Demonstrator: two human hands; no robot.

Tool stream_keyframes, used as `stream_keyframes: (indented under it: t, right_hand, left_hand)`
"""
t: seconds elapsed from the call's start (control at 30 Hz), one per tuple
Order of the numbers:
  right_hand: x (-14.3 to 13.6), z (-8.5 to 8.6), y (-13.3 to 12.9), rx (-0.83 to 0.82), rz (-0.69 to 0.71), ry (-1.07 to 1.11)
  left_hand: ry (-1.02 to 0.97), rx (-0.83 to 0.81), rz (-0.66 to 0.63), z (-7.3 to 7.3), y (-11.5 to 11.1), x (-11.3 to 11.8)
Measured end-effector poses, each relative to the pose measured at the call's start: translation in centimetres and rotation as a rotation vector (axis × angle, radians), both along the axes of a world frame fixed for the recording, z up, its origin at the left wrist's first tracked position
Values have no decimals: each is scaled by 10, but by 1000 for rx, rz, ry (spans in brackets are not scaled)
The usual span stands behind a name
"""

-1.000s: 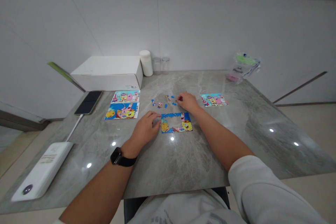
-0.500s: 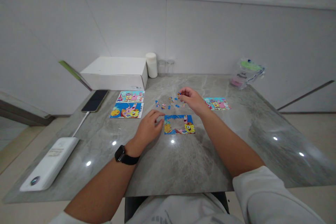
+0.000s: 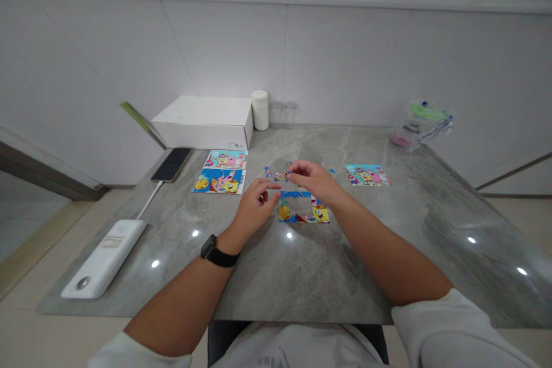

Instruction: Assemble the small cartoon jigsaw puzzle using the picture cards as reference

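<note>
On the table in front of me lies a partly assembled jigsaw puzzle (image 3: 324,214) with a cartoon picture; its border is joined and grey tabletop shows through the middle. My right hand (image 3: 314,183) pinches a small puzzle piece (image 3: 287,175) just above the puzzle's top edge. Beside the upper left corner is my left hand (image 3: 257,204), thumb and index finger apart, holding nothing. Several loose puzzle pieces (image 3: 268,173) are scattered behind the puzzle, some hidden by my right hand.
Two picture cards (image 3: 219,181) lie on the left, a finished-looking cartoon puzzle (image 3: 368,175) on the right. Farther back stand a white box (image 3: 202,121), a white bottle (image 3: 260,110), two glasses and a plastic bag (image 3: 422,126). A phone (image 3: 171,164) is cabled to a power bank (image 3: 103,259).
My right hand has come down and nearer to the puzzle with the piece in its fingertips. My left hand stays by the upper left corner. The whole view has shifted slightly.
</note>
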State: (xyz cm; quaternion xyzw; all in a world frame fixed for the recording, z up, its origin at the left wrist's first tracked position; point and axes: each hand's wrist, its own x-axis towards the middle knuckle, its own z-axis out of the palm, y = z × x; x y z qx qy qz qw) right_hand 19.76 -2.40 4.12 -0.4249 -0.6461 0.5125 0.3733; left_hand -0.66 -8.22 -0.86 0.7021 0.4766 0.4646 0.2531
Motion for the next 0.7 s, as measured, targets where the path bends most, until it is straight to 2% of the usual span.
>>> stream_keyframes:
  t: [0.27, 0.5, 0.7]
  right_hand:
    - [-20, -13, -11, -72, 67, 64]
    - [-19, -15, -11, -123, 51, 43]
    - [-21, -18, -9, -62, 59, 48]
  left_hand:
    - [-150, 1, 19, -4, 3, 0]
    - [-166, -13, 20, -4, 4, 0]
    - [-133, -51, 42, -3, 4, 0]
